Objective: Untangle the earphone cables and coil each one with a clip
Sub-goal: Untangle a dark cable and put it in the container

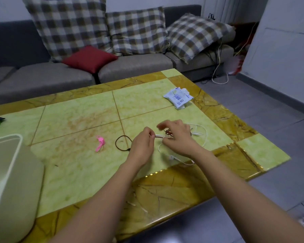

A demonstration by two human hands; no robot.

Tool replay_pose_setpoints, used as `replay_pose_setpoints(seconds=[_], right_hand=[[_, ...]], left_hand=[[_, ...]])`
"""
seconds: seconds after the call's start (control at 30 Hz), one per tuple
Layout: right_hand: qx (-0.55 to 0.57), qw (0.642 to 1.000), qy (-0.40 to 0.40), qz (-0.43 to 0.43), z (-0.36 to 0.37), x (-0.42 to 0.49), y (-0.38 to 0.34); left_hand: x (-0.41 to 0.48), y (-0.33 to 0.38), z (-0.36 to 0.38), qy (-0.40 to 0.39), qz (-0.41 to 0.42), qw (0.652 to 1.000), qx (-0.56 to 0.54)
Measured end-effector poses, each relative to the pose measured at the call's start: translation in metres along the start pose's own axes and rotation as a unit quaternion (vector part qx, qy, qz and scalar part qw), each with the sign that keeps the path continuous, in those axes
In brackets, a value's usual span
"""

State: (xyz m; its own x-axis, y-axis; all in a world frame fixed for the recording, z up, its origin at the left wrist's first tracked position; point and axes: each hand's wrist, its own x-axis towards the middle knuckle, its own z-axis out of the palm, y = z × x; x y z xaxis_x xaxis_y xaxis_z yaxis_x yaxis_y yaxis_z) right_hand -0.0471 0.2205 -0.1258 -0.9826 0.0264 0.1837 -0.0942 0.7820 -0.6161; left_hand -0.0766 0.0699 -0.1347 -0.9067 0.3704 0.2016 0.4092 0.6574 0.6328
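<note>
My left hand (142, 142) pinches the white cable (197, 133) where it meets the brown cable (124, 136) on the counter (77, 120). My right hand (178, 135) bends over the knot (168, 132), too blurry to tell if it pinches. The pink clip (100, 141) lies off to the left.

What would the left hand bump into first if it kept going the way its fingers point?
The left hand points rightward, so probably the tangle of earphone cables it pinches, with the right hand just behind. Depth is unclear.
</note>
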Motion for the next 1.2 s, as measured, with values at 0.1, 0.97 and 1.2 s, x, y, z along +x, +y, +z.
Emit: replay_pose_setpoints(seconds=[0.1, 0.97, 1.2], right_hand=[[-0.045, 0.997, -0.049, 0.031, 0.014, -0.003, -0.009], [-0.130, 0.991, -0.033, 0.013, 0.051, -0.048, -0.019], [-0.030, 0.980, 0.176, 0.088, 0.028, -0.037, -0.001]], left_hand=[[-0.008, -0.006, -0.014, 0.043, -0.027, 0.999, 0.014], [-0.066, -0.025, -0.007, -0.016, -0.075, 0.995, 0.066], [-0.064, -0.031, -0.020, 0.115, -0.103, 0.988, 0.005]])
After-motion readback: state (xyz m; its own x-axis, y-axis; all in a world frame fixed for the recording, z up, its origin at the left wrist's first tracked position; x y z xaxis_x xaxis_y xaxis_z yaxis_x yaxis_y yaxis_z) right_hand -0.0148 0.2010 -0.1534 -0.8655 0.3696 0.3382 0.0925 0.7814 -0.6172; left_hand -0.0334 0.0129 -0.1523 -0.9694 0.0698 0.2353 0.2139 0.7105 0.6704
